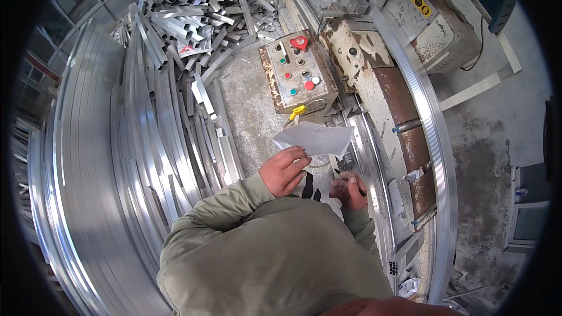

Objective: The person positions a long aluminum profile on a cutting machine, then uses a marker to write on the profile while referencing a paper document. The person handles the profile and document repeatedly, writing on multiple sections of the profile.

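Note:
A white sheet of paper is held up in front of me by its lower left edge, pinched in the closed fingers of my left hand. My right hand, lower and to the right, is closed around a thin dark pen, its tip pointing up toward the sheet but apart from it. Just beyond the paper stands a rusty control box with several coloured buttons and a red knob. A yellow clip-like piece sits at the box's near edge.
Long aluminium profiles are stacked along my left. A heap of short metal offcuts lies at the far left. To the right runs a worn machine bed with a long profile on it. A machine housing stands beyond.

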`<state>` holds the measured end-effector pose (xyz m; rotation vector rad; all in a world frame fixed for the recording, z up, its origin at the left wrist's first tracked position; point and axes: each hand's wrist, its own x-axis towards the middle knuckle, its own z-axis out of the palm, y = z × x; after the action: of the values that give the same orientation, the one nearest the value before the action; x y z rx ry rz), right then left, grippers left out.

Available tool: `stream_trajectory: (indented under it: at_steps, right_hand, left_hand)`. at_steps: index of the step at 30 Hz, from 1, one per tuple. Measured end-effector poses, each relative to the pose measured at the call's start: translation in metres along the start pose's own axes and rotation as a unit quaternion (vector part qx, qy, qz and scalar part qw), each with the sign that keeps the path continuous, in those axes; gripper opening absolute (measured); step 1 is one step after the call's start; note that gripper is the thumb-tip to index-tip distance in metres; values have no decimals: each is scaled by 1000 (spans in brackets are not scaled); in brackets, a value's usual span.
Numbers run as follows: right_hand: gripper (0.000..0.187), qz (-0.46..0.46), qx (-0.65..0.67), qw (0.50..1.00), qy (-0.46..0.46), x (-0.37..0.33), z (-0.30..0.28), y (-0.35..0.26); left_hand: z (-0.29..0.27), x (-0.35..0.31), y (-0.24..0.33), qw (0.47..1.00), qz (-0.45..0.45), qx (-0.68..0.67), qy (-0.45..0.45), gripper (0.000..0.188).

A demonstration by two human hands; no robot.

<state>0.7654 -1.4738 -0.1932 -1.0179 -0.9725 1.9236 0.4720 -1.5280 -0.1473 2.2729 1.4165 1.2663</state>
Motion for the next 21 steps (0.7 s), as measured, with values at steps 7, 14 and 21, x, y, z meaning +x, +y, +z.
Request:
stream_trajectory:
  at_steps: [7, 14, 21]
  right_hand:
    - [61, 150, 208, 966, -28, 129, 134, -14]
    - [36, 188, -49, 971, -142, 245, 187, 21]
    - [30, 0, -177, 964, -199, 383, 245, 24]
  left_hand:
    - [-78, -28, -56, 997, 16, 75, 21, 32]
    - [-119, -39, -91, 975, -156, 132, 88, 30]
    - [-145, -37, -140, 875, -378, 230, 198, 34]
